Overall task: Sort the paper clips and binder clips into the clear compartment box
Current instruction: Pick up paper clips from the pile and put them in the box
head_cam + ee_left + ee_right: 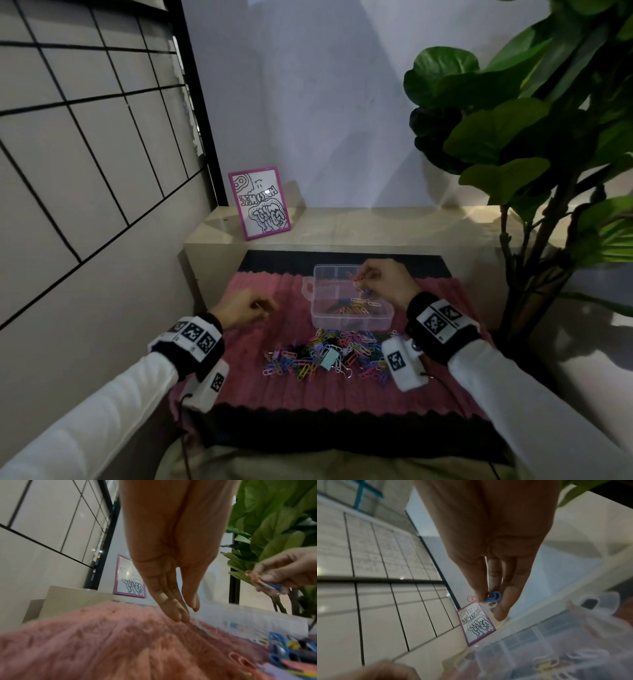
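A home-like corner of a room, seeming more a living space than a workshop. A fluffy pink rug (260,387) is lying beneath the fingers of the left hand (245,308) and right hand (385,279). Beyond the fingertips, a pink-framed drawing (259,202) is leaning on a pale ledge (376,224) against a plain wall (308,102). Left of the fingers, a panelled wall with black grid lines (85,137) is rising. Right of the fingers, a big leafy houseplant (496,137) is spreading overhead.

The compartment box (342,323) is clear, smooth plastic; the pink mat (274,390) is fuzzy ribbed cloth; the ledge (359,226) looks glossy.
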`<state>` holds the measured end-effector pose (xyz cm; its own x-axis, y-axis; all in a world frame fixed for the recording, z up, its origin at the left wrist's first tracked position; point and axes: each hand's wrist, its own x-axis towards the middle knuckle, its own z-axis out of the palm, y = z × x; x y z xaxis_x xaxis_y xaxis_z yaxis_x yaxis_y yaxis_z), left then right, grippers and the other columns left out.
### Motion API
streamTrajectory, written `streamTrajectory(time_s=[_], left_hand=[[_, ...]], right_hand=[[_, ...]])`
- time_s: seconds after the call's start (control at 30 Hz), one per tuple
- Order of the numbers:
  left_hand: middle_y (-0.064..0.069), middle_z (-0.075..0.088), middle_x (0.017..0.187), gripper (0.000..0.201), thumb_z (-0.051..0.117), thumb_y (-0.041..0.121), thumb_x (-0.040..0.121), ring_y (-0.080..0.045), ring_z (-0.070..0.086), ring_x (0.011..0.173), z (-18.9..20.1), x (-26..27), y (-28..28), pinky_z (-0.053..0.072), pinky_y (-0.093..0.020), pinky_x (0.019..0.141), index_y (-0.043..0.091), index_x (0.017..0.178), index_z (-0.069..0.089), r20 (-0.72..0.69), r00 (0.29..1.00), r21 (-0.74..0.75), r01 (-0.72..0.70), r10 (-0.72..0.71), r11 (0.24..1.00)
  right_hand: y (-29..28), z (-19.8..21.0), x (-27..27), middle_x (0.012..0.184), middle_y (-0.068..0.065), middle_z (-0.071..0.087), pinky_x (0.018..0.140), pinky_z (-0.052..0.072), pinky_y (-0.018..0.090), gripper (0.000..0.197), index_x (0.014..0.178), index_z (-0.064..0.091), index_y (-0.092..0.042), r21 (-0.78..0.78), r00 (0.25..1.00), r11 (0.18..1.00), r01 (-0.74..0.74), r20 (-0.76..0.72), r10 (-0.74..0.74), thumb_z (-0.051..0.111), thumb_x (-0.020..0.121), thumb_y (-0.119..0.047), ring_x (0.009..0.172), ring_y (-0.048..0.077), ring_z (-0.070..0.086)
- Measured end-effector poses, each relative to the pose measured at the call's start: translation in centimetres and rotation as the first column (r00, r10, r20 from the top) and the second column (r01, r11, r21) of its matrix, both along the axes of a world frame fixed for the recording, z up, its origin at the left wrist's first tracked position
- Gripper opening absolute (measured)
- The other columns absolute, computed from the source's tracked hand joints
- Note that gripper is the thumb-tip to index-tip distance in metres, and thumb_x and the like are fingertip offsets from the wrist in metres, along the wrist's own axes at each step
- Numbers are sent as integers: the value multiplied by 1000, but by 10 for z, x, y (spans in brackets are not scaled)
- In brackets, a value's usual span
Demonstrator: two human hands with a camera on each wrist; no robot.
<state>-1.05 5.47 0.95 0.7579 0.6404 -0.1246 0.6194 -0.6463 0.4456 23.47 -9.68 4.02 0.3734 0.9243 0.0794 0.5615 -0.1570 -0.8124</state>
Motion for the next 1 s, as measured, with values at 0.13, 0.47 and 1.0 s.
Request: streamTrajectory(time_s=[0.13,0.47,1.0], left_hand=[[-7,63,120,34,56,7,87,-21,59,107,-6,17,-10,37,-16,83,10,120,58,-134,984,64,130,-120,989],[-9,65,105,21,62,15,83,-21,59,96,-15,33,-9,37,-20,78,3,101,63,-236,946,75,243,-220,967],[0,60,111,11,66,21,79,-9,55,103,-23,-35,-81,32,-10,84,13,86,67,-60,952,74,304,-300,950]], right_hand=[[7,-2,-3,103,13,69,87,53,39,17,100,66,-8,-135,909,991,-1,412,57,54,88,-10,93,27,65],[-19,-9,-35,108,7,66,86,45,32,22,104,65,-8,-231,770,932,-279,527,361,49,92,-15,100,22,60],[9,-10,-86,100,10,69,76,43,26,21,104,66,-8,-312,709,820,-480,413,571,52,88,-7,86,19,62]])
